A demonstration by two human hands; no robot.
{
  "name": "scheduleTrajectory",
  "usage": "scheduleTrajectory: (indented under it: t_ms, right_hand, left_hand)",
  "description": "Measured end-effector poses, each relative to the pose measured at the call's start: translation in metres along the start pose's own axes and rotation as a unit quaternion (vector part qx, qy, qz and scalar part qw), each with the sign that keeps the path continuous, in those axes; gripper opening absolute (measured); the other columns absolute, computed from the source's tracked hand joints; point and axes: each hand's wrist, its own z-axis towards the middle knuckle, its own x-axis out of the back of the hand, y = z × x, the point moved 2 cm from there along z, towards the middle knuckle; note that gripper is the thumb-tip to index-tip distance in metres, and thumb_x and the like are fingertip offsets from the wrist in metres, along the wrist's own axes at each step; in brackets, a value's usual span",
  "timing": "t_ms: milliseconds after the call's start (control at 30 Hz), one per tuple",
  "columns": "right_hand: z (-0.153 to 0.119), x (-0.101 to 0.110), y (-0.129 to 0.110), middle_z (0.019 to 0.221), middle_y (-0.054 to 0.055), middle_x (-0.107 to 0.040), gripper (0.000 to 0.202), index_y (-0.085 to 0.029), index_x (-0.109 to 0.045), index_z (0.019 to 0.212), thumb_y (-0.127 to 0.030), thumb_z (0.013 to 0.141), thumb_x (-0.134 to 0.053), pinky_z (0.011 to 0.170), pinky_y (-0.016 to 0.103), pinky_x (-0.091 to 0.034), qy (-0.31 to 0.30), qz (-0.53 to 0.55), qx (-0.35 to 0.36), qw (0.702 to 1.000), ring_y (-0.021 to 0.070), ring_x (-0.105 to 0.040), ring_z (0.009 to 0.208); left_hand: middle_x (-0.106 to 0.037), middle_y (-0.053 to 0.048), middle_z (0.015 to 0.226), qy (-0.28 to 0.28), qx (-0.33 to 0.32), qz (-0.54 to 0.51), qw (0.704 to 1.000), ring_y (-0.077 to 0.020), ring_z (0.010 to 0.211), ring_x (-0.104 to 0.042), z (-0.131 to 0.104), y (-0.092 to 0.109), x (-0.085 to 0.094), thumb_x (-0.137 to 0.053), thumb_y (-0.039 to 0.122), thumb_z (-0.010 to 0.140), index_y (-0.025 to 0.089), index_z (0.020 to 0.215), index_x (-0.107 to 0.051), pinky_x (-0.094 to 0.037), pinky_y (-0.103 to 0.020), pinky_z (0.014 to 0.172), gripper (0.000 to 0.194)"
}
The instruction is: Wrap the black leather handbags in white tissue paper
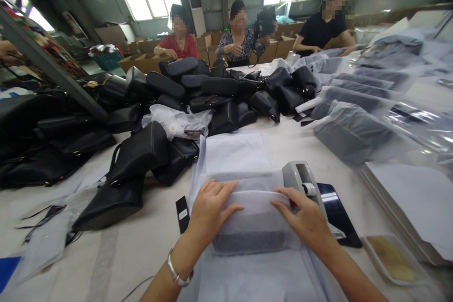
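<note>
A dark item wrapped in a translucent white bag (253,233) lies in front of me on a stack of white bags (235,151). At the left end of the bag's folded edge, my left hand (214,207) rests with its thumb apart from its fingers, which lie on the bag. My right hand (300,212) pinches the right end of that edge between thumb and fingers. A silver bracelet circles my left wrist. Just beyond my right hand stands a grey tape dispenser (295,174).
Black handbags (138,151) are heaped at the left and across the back. Bagged grey items (354,132) lie at the right, above stacked white sheets (410,203). A small plastic tray (392,257) sits at the lower right. Three people are across the table.
</note>
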Motion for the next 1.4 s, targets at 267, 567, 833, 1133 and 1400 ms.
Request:
scheduleTrajectory:
  t_ms: [267,567,833,1133,1400]
  right_hand:
    - [0.011,0.029,-0.012,0.088,0.001,-0.074,0.025,-0.024,-0.071,0.109,-0.039,0.094,-0.057,0.072,0.025,-0.056,0.010,0.067,0.008,0.998,0.0157,-0.069,0.075]
    - [0.060,0.024,-0.012,0.121,0.007,-0.070,0.031,-0.022,-0.065,0.124,-0.027,0.100,-0.047,0.098,0.032,-0.053,-0.087,0.077,0.171,0.978,0.0185,-0.067,0.110]
    - [0.051,-0.037,-0.016,0.148,0.002,-0.050,0.046,-0.031,-0.054,0.138,-0.027,0.093,-0.062,0.120,0.046,-0.027,-0.288,-0.032,0.421,0.860,0.0201,-0.039,0.141]
    - [0.034,-0.033,-0.005,0.146,-0.004,-0.053,0.061,-0.039,-0.052,0.139,-0.017,0.084,-0.067,0.119,0.043,-0.031,-0.307,0.047,0.400,0.862,0.0182,-0.043,0.139]
    - [0.032,-0.038,0.004,0.145,-0.001,-0.053,0.059,-0.033,-0.048,0.143,-0.019,0.087,-0.064,0.121,0.046,-0.026,-0.285,0.041,0.446,0.847,0.0190,-0.041,0.140]
  left_hand:
    - [-0.068,-0.001,0.091,-0.009,-0.032,-0.094,0.995,-0.0183,0.088,-0.064,-0.002,0.020,0.018,-0.072,0.025,0.086,0.024,0.084,-0.068,-0.050,-0.031,0.077,0.004]
    - [-0.073,0.002,0.079,-0.001,-0.168,-0.071,0.983,-0.0112,0.066,-0.066,-0.025,0.054,0.042,-0.056,0.016,0.095,0.020,0.096,-0.060,-0.052,-0.027,0.076,0.005]
    - [-0.070,0.001,0.067,-0.023,-0.140,0.011,0.990,-0.0141,0.061,-0.067,-0.020,0.047,0.039,-0.053,0.026,0.098,0.023,0.089,-0.063,-0.048,-0.025,0.059,0.013]
    - [-0.075,0.002,0.075,-0.077,-0.054,0.038,0.995,-0.0189,0.068,-0.071,0.003,0.029,0.020,-0.058,0.033,0.095,0.024,0.088,-0.065,-0.045,-0.026,0.059,0.013]
    - [-0.077,0.002,0.083,-0.161,0.042,-0.030,0.986,-0.0178,0.076,-0.073,0.025,0.018,0.011,-0.059,0.029,0.095,0.025,0.089,-0.068,-0.042,-0.024,0.063,0.011]
